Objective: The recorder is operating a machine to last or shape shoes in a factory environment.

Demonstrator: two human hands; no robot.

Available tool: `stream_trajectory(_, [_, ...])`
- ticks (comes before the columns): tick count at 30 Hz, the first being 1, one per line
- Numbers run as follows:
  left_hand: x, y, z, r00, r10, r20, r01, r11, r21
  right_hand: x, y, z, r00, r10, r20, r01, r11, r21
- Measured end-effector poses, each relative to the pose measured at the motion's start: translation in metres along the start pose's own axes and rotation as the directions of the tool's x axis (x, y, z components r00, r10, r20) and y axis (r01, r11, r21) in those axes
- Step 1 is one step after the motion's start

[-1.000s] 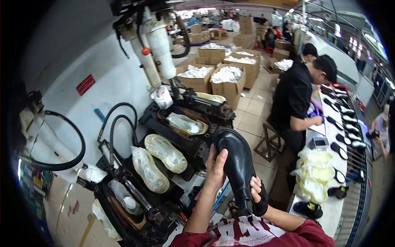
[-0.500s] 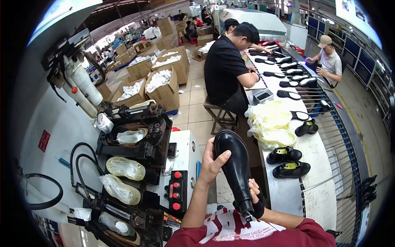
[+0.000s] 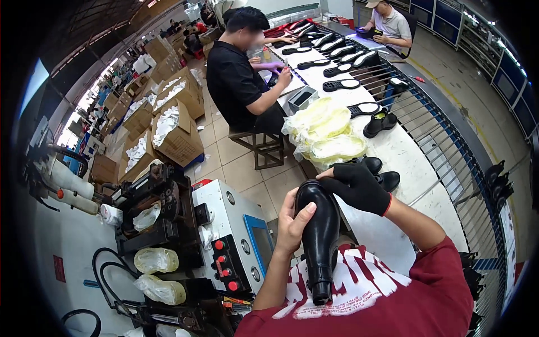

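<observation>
A glossy black shoe-shaped piece (image 3: 320, 227) is in front of my chest, its broad rounded end away from me and its narrow ringed end toward my shirt. My bare left hand (image 3: 293, 223) is closed around its left side, thumb lying across the top. My right hand (image 3: 358, 186), in a black fingerless glove, has its fingertips curled onto the far right rim of the broad end. The underside of the piece is hidden. Just beyond my right hand, two black shoes (image 3: 388, 181) are partly covered by it on the white worktable (image 3: 407, 163).
Yellowish plastic-wrapped pieces (image 3: 328, 132) lie along the table's near-left edge. A rod conveyor (image 3: 438, 163) runs on the right. At left stand a press machine (image 3: 160, 224) and a control box (image 3: 224, 264) with red buttons. A seated co-worker (image 3: 238, 73) is ahead, near cartons (image 3: 179, 137).
My right hand has moved from the narrow near end of the piece up to its broad far end. My left hand keeps its hold. The surroundings have shifted left in view.
</observation>
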State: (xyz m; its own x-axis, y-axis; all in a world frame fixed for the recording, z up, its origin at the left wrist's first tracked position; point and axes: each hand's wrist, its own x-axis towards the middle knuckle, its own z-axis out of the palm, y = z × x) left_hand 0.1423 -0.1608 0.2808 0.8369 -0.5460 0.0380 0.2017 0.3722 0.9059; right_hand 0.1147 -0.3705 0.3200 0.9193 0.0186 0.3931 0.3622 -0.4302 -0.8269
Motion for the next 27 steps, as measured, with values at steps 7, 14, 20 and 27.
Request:
stream_trajectory(7, [-0.004,0.002,0.000,1.000,-0.016,0.022,0.015,0.998,0.054,0.013,-0.009,-0.019,0.981,-0.036,0.189,0.050,0.996,-0.068])
stream_trajectory(14, [-0.012,0.000,0.005,1.000,-0.013,-0.015,0.014,0.994,0.108,0.006,-0.009,-0.017,0.925,-0.204,0.321,0.299,0.912,-0.280])
stream_trajectory(20, [-0.012,-0.003,-0.002,0.999,-0.020,-0.051,0.021,0.999,0.025,-0.017,0.010,0.009,0.993,0.059,0.105,-0.079,0.978,0.195])
stream_trajectory(27, [-0.008,-0.019,-0.011,0.984,-0.078,-0.160,0.100,0.987,0.128,-0.055,0.051,0.047,0.895,0.421,0.148,-0.424,0.696,0.579])
